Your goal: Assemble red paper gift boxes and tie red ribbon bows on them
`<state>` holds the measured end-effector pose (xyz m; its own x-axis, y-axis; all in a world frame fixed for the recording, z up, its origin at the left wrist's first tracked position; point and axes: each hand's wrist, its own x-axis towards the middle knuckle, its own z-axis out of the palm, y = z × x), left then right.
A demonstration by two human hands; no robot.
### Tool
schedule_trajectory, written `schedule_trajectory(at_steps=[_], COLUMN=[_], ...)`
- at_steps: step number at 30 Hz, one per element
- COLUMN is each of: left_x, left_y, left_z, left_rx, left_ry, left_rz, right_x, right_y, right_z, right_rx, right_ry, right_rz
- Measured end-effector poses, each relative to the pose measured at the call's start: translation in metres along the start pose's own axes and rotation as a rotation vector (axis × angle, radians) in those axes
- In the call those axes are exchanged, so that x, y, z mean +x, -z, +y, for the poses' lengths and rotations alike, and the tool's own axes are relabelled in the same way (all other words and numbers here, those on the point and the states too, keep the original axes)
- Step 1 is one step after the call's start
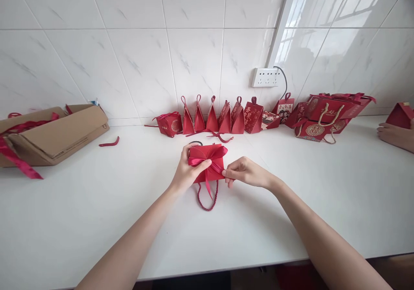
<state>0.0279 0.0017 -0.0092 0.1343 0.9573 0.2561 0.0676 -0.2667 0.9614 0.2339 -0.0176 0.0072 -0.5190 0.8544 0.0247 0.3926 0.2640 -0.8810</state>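
A small red gift box (200,175) is at the middle of the white table, tied with a shiny red ribbon bow (220,152). My left hand (188,169) grips the box from its left side, thumb pressed on the knot of the bow. Between the thumb and fingers of my right hand (244,172) is pinched a ribbon end at the box's right edge. A dark red twisted cord handle (207,208) loops from the box toward me. The box's underside is hidden.
Several red triangular boxes (211,121) line the tiled wall. Red gift boxes with rope handles (318,128) are stacked right, below a power strip (265,77). A cardboard box (77,128) holding red ribbon stands left. Another person's hand (396,135) holds a red box at far right.
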Motion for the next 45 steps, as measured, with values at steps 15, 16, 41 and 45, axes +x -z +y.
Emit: schedule_trajectory(at_steps=[15,16,41,45], left_x=[0.001,0.001,0.003,0.005], left_y=[-0.002,-0.002,0.0,0.002], left_z=[-0.004,-0.004,-0.006,-0.011], left_rx=[0.022,0.025,0.01,0.071], left_ry=[-0.005,-0.004,-0.002,-0.049], left_rz=[0.037,0.032,-0.05,-0.014], right_x=[-0.004,-0.004,0.01,0.015], right_y=[0.007,0.009,-0.007,-0.014], right_z=[-0.002,-0.002,0.015,0.018], right_rx=[0.014,-0.011,-0.227,-0.206], right_ry=[-0.209,-0.14,0.321,0.291], right_rz=[0.055,0.222,0.256,0.265])
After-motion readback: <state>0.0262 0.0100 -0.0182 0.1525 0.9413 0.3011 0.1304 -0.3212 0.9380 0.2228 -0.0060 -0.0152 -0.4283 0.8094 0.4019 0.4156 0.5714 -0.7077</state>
